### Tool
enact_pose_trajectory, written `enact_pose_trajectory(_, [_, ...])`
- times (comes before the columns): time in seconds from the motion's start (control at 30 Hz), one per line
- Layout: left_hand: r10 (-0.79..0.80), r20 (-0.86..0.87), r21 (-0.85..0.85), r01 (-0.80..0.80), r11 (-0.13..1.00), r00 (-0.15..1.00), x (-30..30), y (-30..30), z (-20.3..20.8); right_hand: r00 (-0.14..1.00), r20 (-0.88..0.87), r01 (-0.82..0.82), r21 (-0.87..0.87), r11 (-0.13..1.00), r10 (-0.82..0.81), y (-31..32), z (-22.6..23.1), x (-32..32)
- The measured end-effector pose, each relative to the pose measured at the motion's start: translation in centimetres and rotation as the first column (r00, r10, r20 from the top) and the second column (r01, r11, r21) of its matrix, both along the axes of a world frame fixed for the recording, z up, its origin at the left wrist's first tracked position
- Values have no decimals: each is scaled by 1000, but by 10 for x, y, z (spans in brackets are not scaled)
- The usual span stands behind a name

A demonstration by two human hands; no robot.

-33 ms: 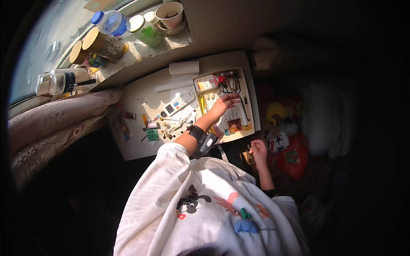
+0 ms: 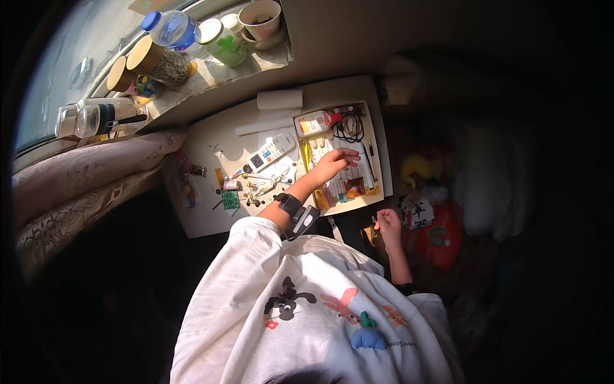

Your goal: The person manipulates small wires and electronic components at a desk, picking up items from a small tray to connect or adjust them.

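My left hand point(image 2: 334, 166) reaches over a shallow open box point(image 2: 380, 150) on the table, fingers stretched out and apart, with nothing seen in them. Beneath and around it in the box lie a white bottle with a red cap point(image 2: 313, 124), a coiled black cable point(image 2: 348, 128), yellow strips point(image 2: 306, 157) and a white stick-like thing point(image 2: 367, 168). Beyond the table's near edge, my right hand point(image 2: 389, 227) is held low with its fingers curled together. A small dark bit shows at its fingertips, too small to make out.
Left of the box lie a white remote control point(image 2: 270, 152), a green square piece point(image 2: 230, 200), a thread spool point(image 2: 231, 185) and small loose parts. Paper rolls point(image 2: 279, 100) lie behind. Bottles, jars and a cup point(image 2: 259, 19) line the windowsill. A red bag point(image 2: 441, 238) is at right.
My left hand has shifted slightly toward me over the box. The whole view has moved a little. My right hand keeps its curled pose.
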State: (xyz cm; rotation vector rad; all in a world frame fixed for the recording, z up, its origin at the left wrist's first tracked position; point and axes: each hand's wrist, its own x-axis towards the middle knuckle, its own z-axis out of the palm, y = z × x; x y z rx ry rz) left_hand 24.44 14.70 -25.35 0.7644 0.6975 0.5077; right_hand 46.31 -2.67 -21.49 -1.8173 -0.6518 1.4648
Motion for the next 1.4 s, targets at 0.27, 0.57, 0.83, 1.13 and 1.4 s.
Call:
enact_pose_trajectory(0.27, [166,-629,305,45,951,759,-121,-74,-3,956,-107,-281,-76,957,273,-1,-25,-30])
enact_pose_trajectory(0.57, [399,-788,611,673,416,469,-120,-104,-35,904,5,-409,-270,871,426,-4,-41,-67])
enact_pose_trajectory(0.83, [343,-805,588,730,348,485,-123,-103,-36,934,33,-340,-224,913,356,-22,-40,-82])
enact_pose_trajectory(1.13, [267,-687,500,174,848,676,-64,-56,7,961,65,-249,-221,943,269,-42,-47,-87])
enact_pose_trajectory(1.4, [374,-441,405,-192,894,816,20,35,-5,991,13,-132,-175,976,137,-42,-34,-97])
